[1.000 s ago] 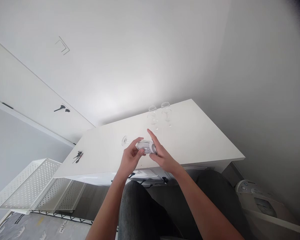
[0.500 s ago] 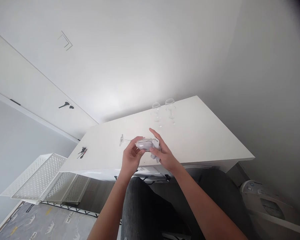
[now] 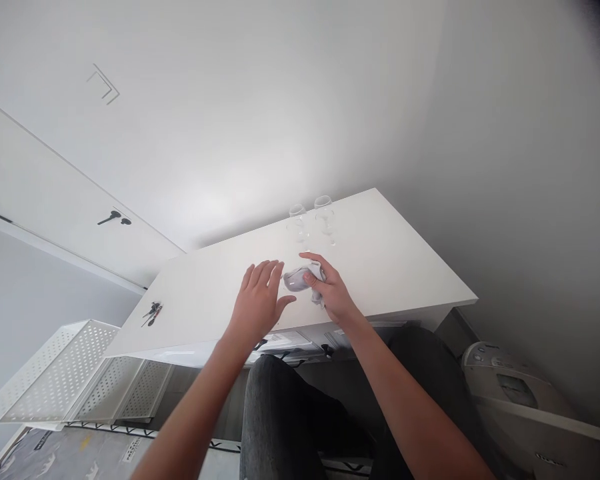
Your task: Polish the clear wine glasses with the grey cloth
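Observation:
My right hand (image 3: 334, 292) is closed round the rim end of a clear wine glass (image 3: 293, 281), which lies sideways above the table. A pale grey cloth (image 3: 317, 297) is bunched in the same hand and also shows through the bowl. Just left of the bowl, my left hand (image 3: 257, 297) is held flat, back upward, fingers stretched and thumb apart. The glass's stem and foot are hidden behind it. Two more clear glasses, a left one (image 3: 298, 223) and a right one (image 3: 323, 217), stand upright by the table's far edge.
The white tabletop (image 3: 390, 260) spans the middle, with a bunch of keys (image 3: 153, 313) near its left end. White perforated shelving (image 3: 55, 370) stands at lower left, a rounded grey appliance (image 3: 515, 393) at lower right. A door handle (image 3: 109, 218) shows at left.
My left hand has let go of the wine glass and opened flat, left of the bowl. My right hand keeps the glass and cloth. The view has shifted slightly to the right.

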The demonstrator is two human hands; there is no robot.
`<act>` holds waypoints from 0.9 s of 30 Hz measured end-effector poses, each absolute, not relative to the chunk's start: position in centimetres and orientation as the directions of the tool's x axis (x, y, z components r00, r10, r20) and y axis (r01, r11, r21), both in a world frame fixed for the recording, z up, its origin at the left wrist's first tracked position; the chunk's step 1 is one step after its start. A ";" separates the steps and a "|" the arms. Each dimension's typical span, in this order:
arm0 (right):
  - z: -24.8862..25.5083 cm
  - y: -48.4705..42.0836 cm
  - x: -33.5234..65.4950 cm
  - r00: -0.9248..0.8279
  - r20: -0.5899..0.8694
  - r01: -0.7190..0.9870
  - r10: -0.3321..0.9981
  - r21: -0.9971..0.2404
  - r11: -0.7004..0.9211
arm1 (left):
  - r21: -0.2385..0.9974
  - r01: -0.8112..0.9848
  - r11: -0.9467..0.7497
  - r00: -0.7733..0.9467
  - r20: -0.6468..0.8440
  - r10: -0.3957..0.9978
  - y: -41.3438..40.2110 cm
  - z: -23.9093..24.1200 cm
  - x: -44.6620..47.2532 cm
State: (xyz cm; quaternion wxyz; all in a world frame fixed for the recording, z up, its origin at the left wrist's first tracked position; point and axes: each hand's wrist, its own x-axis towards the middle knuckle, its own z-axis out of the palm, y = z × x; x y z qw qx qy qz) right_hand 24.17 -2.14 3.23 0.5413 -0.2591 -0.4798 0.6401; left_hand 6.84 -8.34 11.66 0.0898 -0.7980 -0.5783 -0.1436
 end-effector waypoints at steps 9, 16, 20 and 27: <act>3.7 -2.9 25.5 -0.459 0.492 -0.224 0.740 -0.870 0.439 | -0.107 0.971 -0.216 0.197 -0.164 0.967 -7.8 13.6 5.6; 5.3 -3.2 26.0 -0.567 0.375 -0.245 0.733 -0.927 0.285 | -0.156 0.981 -0.118 0.099 -0.127 0.987 -9.7 12.9 5.4; 5.4 -3.4 26.9 -0.575 0.263 -0.309 0.774 -0.947 0.092 | -0.124 0.984 -0.130 0.112 -0.142 0.984 -10.4 11.4 6.1; 4.7 -3.0 27.1 -0.622 0.303 -0.219 0.722 -0.953 0.211 | -0.170 0.980 -0.099 0.083 -0.099 0.992 -10.8 10.4 7.2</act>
